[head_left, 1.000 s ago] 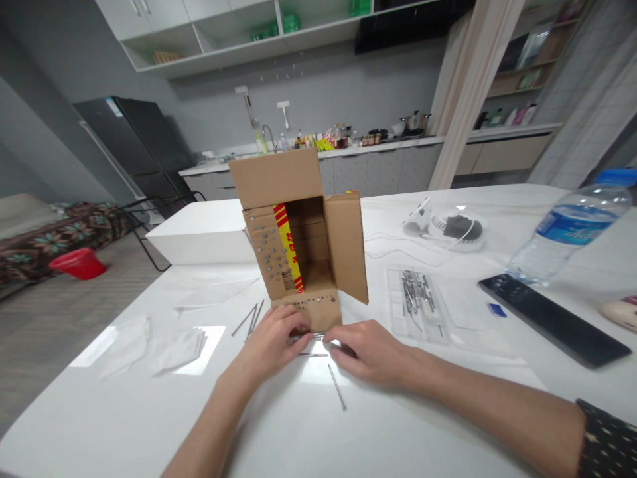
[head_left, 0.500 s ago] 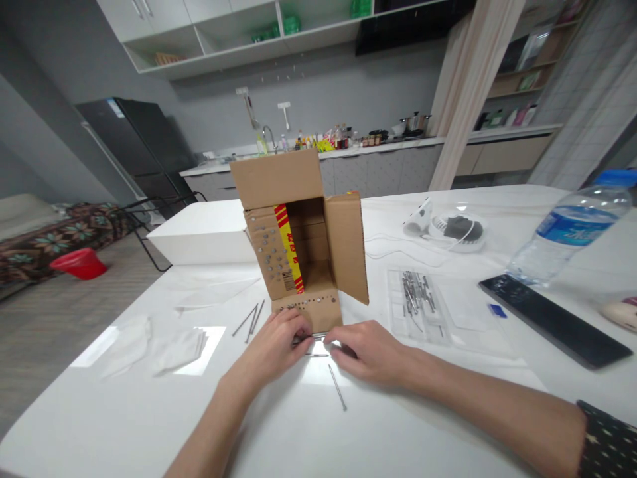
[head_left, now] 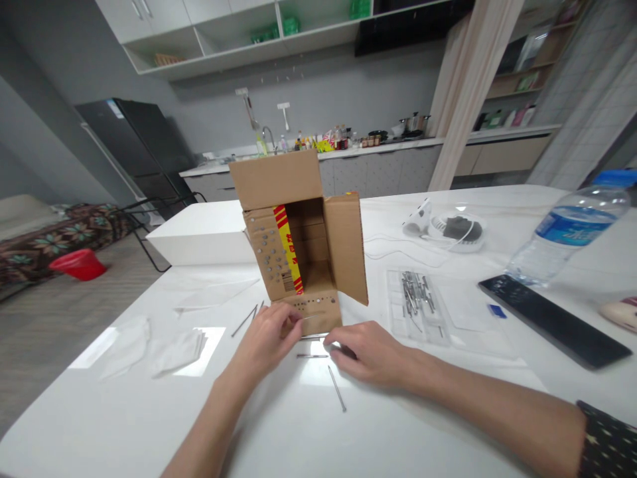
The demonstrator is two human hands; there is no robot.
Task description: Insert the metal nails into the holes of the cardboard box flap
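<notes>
A cardboard box [head_left: 345, 249] stands on the white table, its flaps spread and its inside facing me. Several nail heads dot its left flap [head_left: 266, 255], and small holes line the bottom flap [head_left: 323, 323]. Over that flap, my left hand [head_left: 269, 335] is closed in a pinch; a thin nail [head_left: 312, 317] seems to stick out to the right from its fingertips. My right hand [head_left: 368, 352] rests on the table with curled fingers, thumb and index apart, the index tip by the end of some nails [head_left: 312, 338]. Nearer me lie a short nail [head_left: 312, 356] and a longer nail [head_left: 337, 388].
Right of the box sits a clear plastic case [head_left: 415, 299] of nails. Beyond it are a black phone-like slab [head_left: 552, 318], a water bottle [head_left: 567, 226] and a white device with a cable [head_left: 456, 229]. White tissues [head_left: 176, 350] and more nails [head_left: 243, 320] lie left.
My left hand has drawn up and left from the row of nails, a thin nail apparently in its fingertips. The short nail is now uncovered. My right hand has stayed in place.
</notes>
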